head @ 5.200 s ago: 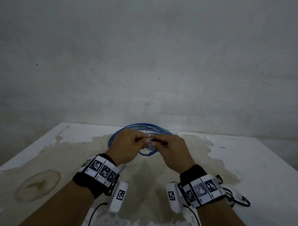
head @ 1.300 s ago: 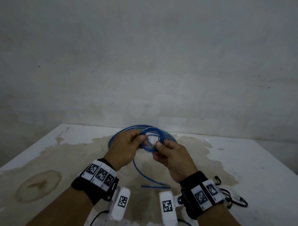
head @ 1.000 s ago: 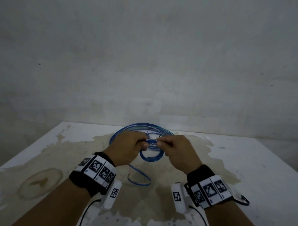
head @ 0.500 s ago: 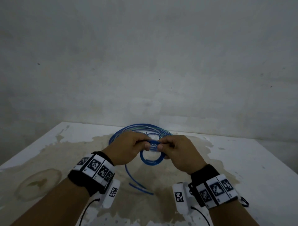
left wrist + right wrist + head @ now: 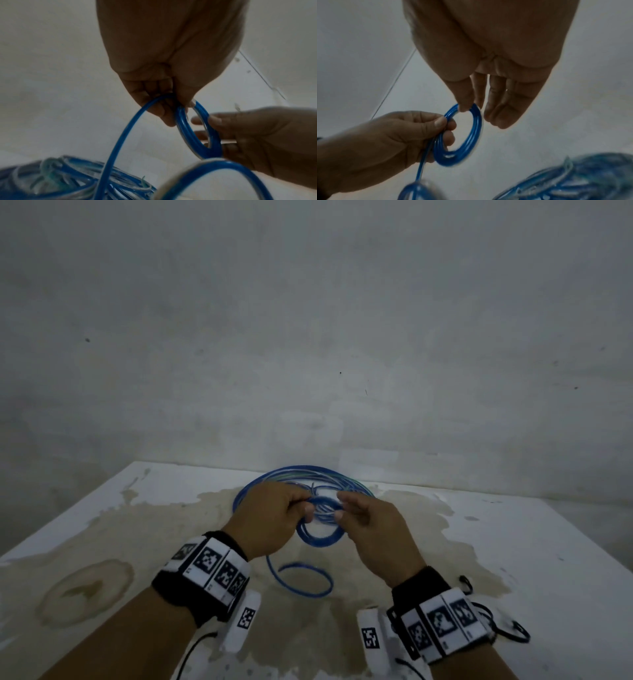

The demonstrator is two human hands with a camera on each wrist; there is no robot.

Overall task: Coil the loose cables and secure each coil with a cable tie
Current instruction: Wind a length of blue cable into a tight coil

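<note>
A brown ring stain (image 5: 84, 590) marks the desk (image 5: 548, 549) near its left edge, with a broad pale stain spreading across the middle. Next comes the left hand (image 5: 270, 517), raised above the middle of the desk, its thumb and curled fingers pinching the left side of a small blue coil (image 5: 320, 523) of several turns. From that pinch a loose tail (image 5: 301, 580) of the same cable drops to the desk and curls toward the front edge, not yet wound in. The coil hangs upright between the two hands, in front of a much larger bundle of blue cable (image 5: 301, 477) lying flat toward the back edge, under the grey wall (image 5: 308, 320). On the coil's right side the right hand (image 5: 373, 525) has its thumb tip on the top of the coil while its fingers are nearly straight and just beside the turns, a light steadying touch and not a grip. Some black ties (image 5: 507, 628) lie near the front right, past the right wrist; their exact shape is hard to tell. The cable looks light, smooth and springy, so the turns will likely fan apart if the pinch slackens. The best hold is across all turns at one spot, as the left hand has it, leaving the opposite side free for the right hand to feed in the tail and later pass a tie around.
</note>
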